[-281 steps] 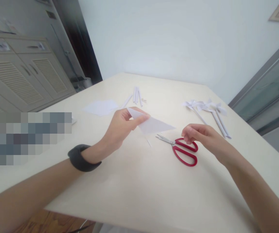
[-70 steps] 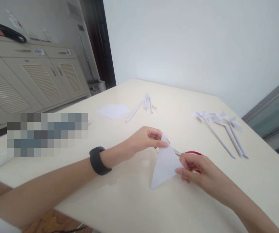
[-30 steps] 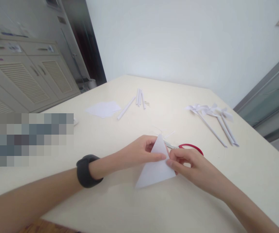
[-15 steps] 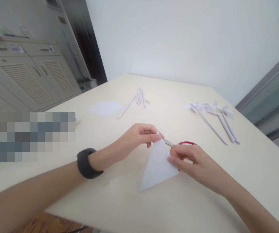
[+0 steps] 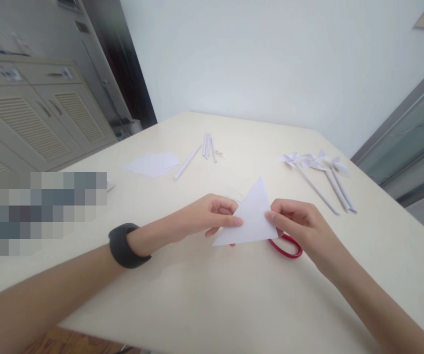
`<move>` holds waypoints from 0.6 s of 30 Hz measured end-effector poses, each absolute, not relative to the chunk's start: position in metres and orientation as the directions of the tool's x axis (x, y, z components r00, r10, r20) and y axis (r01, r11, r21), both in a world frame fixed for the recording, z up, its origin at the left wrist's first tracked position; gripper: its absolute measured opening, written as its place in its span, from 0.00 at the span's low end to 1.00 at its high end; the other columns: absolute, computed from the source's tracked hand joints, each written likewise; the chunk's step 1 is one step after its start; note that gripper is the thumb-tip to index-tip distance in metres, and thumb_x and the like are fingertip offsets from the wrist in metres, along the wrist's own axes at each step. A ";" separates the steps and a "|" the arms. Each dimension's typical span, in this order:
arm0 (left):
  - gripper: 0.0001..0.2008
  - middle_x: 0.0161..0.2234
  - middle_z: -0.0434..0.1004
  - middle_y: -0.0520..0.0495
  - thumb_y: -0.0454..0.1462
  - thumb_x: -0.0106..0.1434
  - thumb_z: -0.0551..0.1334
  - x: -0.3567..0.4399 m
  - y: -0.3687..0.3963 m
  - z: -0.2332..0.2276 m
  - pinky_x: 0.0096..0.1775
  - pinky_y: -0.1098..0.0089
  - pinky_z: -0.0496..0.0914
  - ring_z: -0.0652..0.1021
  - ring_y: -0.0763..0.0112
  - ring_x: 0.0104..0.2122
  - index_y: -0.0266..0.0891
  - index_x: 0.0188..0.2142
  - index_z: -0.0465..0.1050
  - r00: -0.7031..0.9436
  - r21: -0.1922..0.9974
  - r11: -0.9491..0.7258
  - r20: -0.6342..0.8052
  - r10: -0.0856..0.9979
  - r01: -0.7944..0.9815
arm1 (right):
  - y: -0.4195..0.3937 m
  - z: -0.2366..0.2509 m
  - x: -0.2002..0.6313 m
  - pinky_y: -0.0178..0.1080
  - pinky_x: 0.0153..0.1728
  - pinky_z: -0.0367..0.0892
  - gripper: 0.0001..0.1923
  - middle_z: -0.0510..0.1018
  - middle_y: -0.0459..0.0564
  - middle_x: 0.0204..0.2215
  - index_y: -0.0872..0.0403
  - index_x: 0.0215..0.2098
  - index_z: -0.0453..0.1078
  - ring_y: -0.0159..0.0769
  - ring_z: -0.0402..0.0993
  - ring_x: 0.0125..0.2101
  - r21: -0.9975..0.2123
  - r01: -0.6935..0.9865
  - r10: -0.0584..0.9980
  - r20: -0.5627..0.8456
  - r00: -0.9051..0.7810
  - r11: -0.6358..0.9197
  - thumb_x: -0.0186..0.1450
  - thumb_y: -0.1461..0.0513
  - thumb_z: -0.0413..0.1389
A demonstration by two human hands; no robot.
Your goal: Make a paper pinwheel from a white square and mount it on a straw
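Observation:
A white paper folded into a triangle (image 5: 253,216) is held up just above the cream table (image 5: 212,290), its tip pointing away from me. My left hand (image 5: 206,216) pinches its left edge, with a black band on that wrist. My right hand (image 5: 300,226) pinches its right edge. Red-handled scissors (image 5: 289,247) lie on the table under my right hand, mostly hidden by the paper and the hand.
Finished white paper pinwheels on sticks (image 5: 317,169) lie at the right. Several white rolled sticks (image 5: 202,147) and a small stack of white paper squares (image 5: 153,163) lie at the back left. A pale cabinet (image 5: 31,113) stands beyond the table's left edge.
Both hands have lifted and turned the folded triangle, so that it now stands higher with its tip pointing away. The red scissor handle shows again under my right hand.

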State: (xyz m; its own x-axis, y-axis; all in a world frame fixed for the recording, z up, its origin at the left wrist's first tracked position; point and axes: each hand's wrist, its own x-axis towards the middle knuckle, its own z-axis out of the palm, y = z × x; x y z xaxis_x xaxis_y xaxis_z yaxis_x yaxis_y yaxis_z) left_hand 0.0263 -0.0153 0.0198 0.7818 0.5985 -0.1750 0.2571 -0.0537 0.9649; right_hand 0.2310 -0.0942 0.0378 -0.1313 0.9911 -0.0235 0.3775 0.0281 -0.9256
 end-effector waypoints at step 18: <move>0.06 0.17 0.67 0.56 0.38 0.58 0.64 0.022 -0.012 0.036 0.21 0.76 0.59 0.66 0.80 0.17 0.38 0.30 0.69 0.784 0.963 -0.009 -0.214 0.583 0.269 | -0.086 0.037 0.247 0.34 0.21 0.52 0.15 0.60 0.42 0.16 0.53 0.18 0.63 0.28 0.56 0.20 -0.953 0.295 0.987 0.112 0.116 0.073 0.62 0.59 0.55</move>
State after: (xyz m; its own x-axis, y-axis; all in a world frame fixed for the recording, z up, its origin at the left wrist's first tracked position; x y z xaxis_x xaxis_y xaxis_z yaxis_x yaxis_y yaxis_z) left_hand 0.0219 -0.0120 0.0360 0.7837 0.5833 -0.2136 0.2694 -0.0094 0.9630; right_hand 0.2474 -0.0858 0.0366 0.1163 0.9869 0.1118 0.2954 0.0731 -0.9526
